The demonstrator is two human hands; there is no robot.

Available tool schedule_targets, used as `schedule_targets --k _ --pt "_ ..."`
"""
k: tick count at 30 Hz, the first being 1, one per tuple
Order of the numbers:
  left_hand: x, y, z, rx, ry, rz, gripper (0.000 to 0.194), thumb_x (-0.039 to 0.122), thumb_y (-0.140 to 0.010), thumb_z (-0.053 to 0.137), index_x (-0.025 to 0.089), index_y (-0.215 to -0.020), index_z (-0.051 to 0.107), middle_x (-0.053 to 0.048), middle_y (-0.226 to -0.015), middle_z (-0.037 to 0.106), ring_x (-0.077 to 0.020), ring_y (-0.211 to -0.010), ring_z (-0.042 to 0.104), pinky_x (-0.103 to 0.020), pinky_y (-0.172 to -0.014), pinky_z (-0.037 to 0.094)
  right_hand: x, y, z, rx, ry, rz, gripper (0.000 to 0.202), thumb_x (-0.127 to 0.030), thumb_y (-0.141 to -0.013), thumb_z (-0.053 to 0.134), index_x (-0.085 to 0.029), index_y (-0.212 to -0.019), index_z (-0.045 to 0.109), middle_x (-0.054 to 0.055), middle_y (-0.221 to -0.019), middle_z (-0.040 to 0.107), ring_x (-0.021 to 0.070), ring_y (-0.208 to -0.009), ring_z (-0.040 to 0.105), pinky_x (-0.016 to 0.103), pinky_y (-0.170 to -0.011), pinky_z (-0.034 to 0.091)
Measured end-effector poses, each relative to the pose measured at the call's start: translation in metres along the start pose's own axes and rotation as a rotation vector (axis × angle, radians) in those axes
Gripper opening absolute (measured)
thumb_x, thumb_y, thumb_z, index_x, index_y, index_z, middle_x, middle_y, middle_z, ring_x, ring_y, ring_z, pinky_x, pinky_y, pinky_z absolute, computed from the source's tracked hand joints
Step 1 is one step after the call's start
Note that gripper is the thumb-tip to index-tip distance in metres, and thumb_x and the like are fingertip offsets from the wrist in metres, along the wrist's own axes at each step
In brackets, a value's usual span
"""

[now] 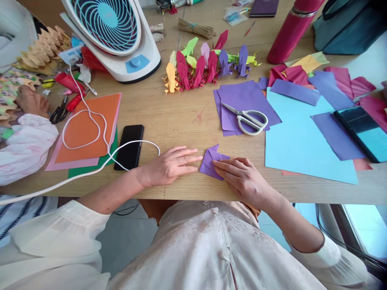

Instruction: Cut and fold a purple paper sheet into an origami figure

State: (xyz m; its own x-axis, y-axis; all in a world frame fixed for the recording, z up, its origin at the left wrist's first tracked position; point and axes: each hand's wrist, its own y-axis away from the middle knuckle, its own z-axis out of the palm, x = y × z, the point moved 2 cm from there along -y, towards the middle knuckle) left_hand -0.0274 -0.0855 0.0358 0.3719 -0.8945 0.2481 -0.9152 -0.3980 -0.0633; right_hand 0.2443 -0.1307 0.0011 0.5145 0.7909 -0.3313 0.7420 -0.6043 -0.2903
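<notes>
A small folded purple paper [208, 163] lies on the wooden table [181, 125] near its front edge, with a pointed flap at its top. My right hand [243, 177] rests on its right side, fingers together and stretched out, pressing it to the table. My left hand [173, 165] lies flat just left of the paper, fingers stretched and slightly apart, fingertips close to its left edge, holding nothing. Grey-handled scissors [252, 121] lie on a stack of purple sheets [238, 94] behind my right hand.
Left: a phone [130, 147], a white cable [99, 171], orange sheets [87, 133], a fan [121, 44] and another person's hand [32, 100]. Behind: folded paper figures [199, 70] and a pink bottle [290, 34]. Right: a light blue sheet [302, 141] and a dark-edged device [361, 133].
</notes>
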Motion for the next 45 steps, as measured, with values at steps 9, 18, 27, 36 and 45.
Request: schedule_targets --k 9,18,27,36,45 --pt "0.023 0.010 0.026 -0.032 -0.034 -0.112 0.057 0.002 -0.093 0.039 0.023 -0.145 0.050 -0.008 -0.154 0.046 -0.0264 -0.146 0.039 -0.051 -0.118 0.034 -0.001 -0.002 0.001 0.034 0.004 -0.004 0.040 -0.011 -0.100 0.043 -0.016 -0.137 0.058 0.011 -0.143 0.059 0.0253 -0.123 0.059 0.044 -0.095 0.044" --pt "0.024 -0.006 0.021 0.260 0.218 -0.373 0.039 0.010 -0.098 0.041 0.021 -0.131 0.060 -0.011 -0.135 0.062 -0.0213 -0.128 0.057 -0.043 -0.108 0.046 -0.002 -0.002 0.001 0.029 0.001 -0.009 0.039 -0.011 -0.099 0.044 -0.015 -0.135 0.059 0.013 -0.143 0.058 0.0268 -0.123 0.057 0.044 -0.092 0.045" --pt "-0.003 -0.086 0.018 0.185 0.354 -0.827 0.019 0.035 -0.085 0.068 0.018 -0.078 0.064 -0.004 -0.082 0.068 -0.0188 -0.076 0.063 -0.030 -0.068 0.047 -0.005 -0.006 -0.001 0.044 0.077 -0.054 0.034 -0.010 -0.098 0.045 -0.011 -0.124 0.065 0.013 -0.139 0.062 0.0273 -0.120 0.058 0.042 -0.085 0.046" --pt "-0.015 -0.089 0.009 0.249 0.915 -0.671 0.032 0.044 -0.074 0.076 0.016 -0.067 0.060 0.002 -0.062 0.058 -0.0105 -0.058 0.049 -0.023 -0.055 0.037 0.005 -0.003 -0.021 0.387 -0.281 0.294 0.024 -0.024 -0.097 0.053 -0.022 -0.119 0.060 0.013 -0.125 0.065 0.0262 -0.111 0.062 0.044 -0.088 0.051" --pt "-0.016 -0.084 -0.024 0.447 0.902 -0.627 0.033 0.043 -0.077 0.076 0.016 -0.068 0.059 0.003 -0.063 0.056 -0.0088 -0.058 0.046 -0.022 -0.055 0.035 0.046 -0.065 -0.017 0.204 -1.125 0.724 0.054 -0.051 -0.071 0.080 -0.021 -0.108 0.055 0.003 -0.088 0.068 0.0184 -0.079 0.065 0.031 -0.064 0.051"
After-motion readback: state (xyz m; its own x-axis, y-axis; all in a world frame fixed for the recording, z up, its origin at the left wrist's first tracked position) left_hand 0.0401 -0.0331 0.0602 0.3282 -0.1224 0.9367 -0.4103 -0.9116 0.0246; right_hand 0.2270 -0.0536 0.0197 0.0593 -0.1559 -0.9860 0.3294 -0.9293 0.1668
